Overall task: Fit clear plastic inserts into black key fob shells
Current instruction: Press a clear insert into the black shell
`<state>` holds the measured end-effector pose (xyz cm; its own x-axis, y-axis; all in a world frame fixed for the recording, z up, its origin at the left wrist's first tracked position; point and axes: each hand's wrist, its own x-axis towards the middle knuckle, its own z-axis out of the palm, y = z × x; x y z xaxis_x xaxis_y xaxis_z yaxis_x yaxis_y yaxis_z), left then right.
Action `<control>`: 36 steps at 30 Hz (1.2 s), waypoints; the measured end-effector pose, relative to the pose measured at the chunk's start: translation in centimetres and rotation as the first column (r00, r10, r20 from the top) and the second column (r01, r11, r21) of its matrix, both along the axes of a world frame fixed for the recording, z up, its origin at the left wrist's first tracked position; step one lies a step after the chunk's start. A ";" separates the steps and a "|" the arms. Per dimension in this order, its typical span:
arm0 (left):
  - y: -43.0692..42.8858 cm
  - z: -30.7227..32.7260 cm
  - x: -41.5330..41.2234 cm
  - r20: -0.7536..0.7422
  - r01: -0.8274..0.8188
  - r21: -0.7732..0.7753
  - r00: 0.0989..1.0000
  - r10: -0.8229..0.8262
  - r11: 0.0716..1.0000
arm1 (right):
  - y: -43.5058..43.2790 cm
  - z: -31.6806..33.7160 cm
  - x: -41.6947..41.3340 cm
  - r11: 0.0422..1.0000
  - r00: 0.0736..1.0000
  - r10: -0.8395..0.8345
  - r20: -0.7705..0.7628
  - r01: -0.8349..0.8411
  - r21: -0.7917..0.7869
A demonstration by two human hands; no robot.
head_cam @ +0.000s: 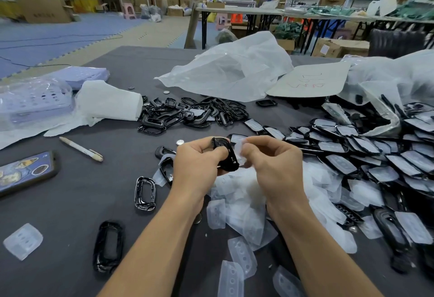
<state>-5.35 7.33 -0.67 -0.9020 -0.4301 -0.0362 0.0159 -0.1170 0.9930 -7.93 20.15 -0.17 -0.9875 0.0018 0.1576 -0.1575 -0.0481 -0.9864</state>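
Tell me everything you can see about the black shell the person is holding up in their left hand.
The black key fob shell is a glossy, dark plastic oval frame, seen nearly edge-on and tilted, its upper end away from the camera. The left hand grips it by thumb and fingers, above the grey table and a heap of clear inserts. The right hand holds a clear plastic insert right beside its rim; whether they touch is unclear. Its inner detail is mostly hidden.

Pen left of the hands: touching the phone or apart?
Apart. The head view shows the pen lying on bare grey table, with a clear strip of tabletop between its near tip and the phone at the left edge.
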 end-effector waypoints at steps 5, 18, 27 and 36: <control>0.8 -0.3 -0.1 0.016 0.033 0.025 0.999 -0.034 0.999 | 0.2 -0.5 0.2 0.919 0.934 -0.243 -0.263 0.308 0.246; 0.6 -0.4 -0.2 -0.039 0.119 0.242 0.993 -0.113 0.963 | 0.3 -0.7 -0.5 0.942 0.992 -0.027 -0.120 0.065 0.329; 0.5 -1.0 -0.3 -0.020 0.157 0.107 0.988 -0.156 0.982 | 1.2 -0.6 -1.1 0.885 0.993 -0.056 -0.104 0.098 0.455; 0.7 -1.4 -0.5 -0.033 0.159 0.073 0.987 -0.157 0.985 | 0.8 -0.8 -1.1 0.981 0.991 0.085 0.100 -0.101 0.166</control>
